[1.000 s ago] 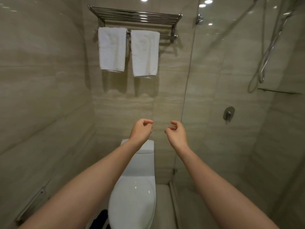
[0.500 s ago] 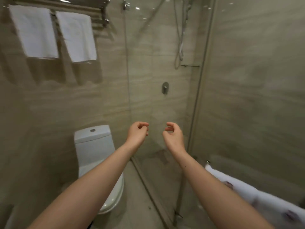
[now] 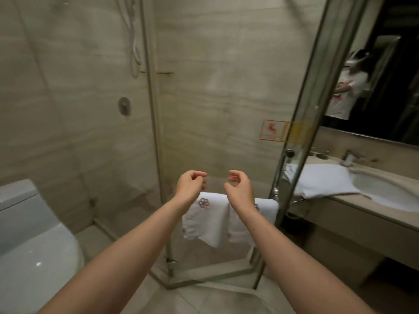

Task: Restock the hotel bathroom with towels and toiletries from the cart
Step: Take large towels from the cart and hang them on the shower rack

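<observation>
as both hover apart | left hand [image 3: 190,189], right hand [image 3: 240,191] | grip loose, empty

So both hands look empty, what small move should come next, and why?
Probably reach the right hand toward the white towel lying on the counter beside the sink. Both it and the left hand hold nothing, fingers loosely curled, and the two patterned towels already hang on the shower door, so the counter towel looks like the loose end.
</observation>
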Demonstrator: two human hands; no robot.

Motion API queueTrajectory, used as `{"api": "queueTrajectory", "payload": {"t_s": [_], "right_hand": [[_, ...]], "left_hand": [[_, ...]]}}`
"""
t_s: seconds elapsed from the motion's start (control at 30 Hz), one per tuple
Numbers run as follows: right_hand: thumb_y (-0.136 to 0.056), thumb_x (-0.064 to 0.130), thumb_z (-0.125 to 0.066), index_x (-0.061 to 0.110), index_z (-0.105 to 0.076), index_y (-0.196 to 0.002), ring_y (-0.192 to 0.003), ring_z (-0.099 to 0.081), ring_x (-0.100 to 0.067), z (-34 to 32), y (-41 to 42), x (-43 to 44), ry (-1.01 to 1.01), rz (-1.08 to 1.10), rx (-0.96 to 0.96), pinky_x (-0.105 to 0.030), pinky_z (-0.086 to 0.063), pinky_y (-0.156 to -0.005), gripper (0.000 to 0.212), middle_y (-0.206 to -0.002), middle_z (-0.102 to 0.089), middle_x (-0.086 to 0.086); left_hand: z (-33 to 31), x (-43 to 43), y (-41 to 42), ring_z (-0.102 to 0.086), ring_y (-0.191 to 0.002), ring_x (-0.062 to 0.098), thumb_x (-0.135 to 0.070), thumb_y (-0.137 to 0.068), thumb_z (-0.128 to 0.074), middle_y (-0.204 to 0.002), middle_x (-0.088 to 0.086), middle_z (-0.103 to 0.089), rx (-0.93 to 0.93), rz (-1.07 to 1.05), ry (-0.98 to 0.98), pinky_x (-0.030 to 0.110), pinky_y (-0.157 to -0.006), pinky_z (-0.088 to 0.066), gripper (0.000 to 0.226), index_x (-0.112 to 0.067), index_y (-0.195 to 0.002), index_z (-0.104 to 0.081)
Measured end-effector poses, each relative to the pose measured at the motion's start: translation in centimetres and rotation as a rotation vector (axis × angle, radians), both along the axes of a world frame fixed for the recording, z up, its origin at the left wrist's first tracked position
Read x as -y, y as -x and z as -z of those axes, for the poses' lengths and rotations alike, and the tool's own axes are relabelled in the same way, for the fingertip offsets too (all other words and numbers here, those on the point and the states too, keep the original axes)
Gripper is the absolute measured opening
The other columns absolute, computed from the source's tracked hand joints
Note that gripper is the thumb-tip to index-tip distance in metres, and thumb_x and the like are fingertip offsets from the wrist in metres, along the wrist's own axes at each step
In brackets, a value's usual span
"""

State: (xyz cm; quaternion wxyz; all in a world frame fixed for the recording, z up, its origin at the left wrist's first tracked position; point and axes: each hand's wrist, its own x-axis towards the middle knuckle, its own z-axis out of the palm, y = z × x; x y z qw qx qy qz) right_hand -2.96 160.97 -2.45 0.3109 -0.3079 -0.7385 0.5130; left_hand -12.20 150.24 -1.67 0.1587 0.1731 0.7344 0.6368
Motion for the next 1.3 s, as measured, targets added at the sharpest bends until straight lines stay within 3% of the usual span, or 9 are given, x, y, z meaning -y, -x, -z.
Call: {"api": "queueTrajectory", "payload": {"t_s": [0.1,0.2,0.37,0.67,0.97,1.23,1.3], "right_hand": [[-0.083,0.008,-0.056,0.021,-0.056,-0.118,-0.089,-0.058,-0.011,0.0,-4.0,-4.7,0.018,0.087,-0.002,-0.036,-0.05,-0.083,0.038,-0.107,-0.06,0.007],[-0.082,0.003,-0.057,0.016,-0.057,-0.117,-0.089,-0.058,-0.014,-0.1,-7.9,-9.8,0.027,0.159,-0.026,-0.027,-0.046,-0.078,0.037,-0.109,-0.062,-0.001],[-0.084,0.005,-0.057,0.017,-0.057,-0.12,-0.09,-0.059,-0.015,-0.3,-14.4,-19.1,0.039,0.219,-0.003,-0.034,-0.05,-0.089,0.037,-0.108,-0.061,0.001],[-0.086,0.007,-0.058,0.021,-0.055,-0.122,-0.087,-0.056,-0.006,0.8,-21.5,-32.6,0.002,0.242,0.052,-0.019,-0.043,-0.067,0.039,-0.11,-0.058,0.003],[-0.085,0.007,-0.059,0.021,-0.056,-0.121,-0.091,-0.056,-0.008,3.2,-22.5,-42.6,0.046,0.241,0.099,-0.024,-0.046,-0.077,0.039,-0.11,-0.059,0.003],[-0.085,0.007,-0.06,0.019,-0.057,-0.12,-0.094,-0.06,-0.016,4.8,-19.0,-53.8,0.042,0.214,0.154,-0.023,-0.048,-0.07,0.037,-0.111,-0.061,0.0],[-0.085,0.008,-0.061,0.019,-0.057,-0.119,-0.096,-0.06,-0.016,4.9,-17.9,-56.9,0.029,0.216,0.19,-0.025,-0.05,-0.075,0.036,-0.111,-0.061,0.0]], "left_hand": [[0.0,-5.2,-3.0,-0.055,-0.063,0.014,-0.001,-0.092,-0.038,-0.086,0.007,-0.063,0.01,0.087,-0.023,0.022,-0.054,-0.039,0.027,-0.014,-0.092,-0.062],[0.2,-11.1,-6.3,-0.055,-0.063,0.014,-0.001,-0.092,-0.038,-0.085,0.007,-0.062,0.02,0.161,-0.018,0.021,-0.053,-0.038,0.026,-0.013,-0.091,-0.061],[-0.1,-21.6,-12.9,-0.056,-0.063,0.012,-0.002,-0.092,-0.04,-0.082,0.005,-0.064,0.029,0.258,-0.028,0.019,-0.052,-0.039,0.027,-0.016,-0.086,-0.062],[1.1,-35.6,-20.3,-0.059,-0.071,0.013,-0.006,-0.094,-0.041,-0.096,0.007,-0.065,0.024,0.327,-0.012,0.021,-0.057,-0.043,0.027,-0.008,-0.109,-0.063],[3.6,-45.4,-20.1,-0.06,-0.073,0.014,-0.005,-0.093,-0.041,-0.095,0.005,-0.064,0.023,0.327,0.069,0.022,-0.06,-0.043,0.027,-0.008,-0.108,-0.064],[6.4,-57.7,-16.3,-0.059,-0.076,0.014,-0.006,-0.093,-0.04,-0.094,0.004,-0.064,0.045,0.34,0.051,0.022,-0.061,-0.043,0.028,-0.009,-0.106,-0.064],[6.7,-61.1,-14.9,-0.06,-0.076,0.015,-0.006,-0.092,-0.039,-0.095,0.005,-0.065,0.059,0.334,0.05,0.023,-0.063,-0.044,0.029,-0.01,-0.106,-0.064]]}}
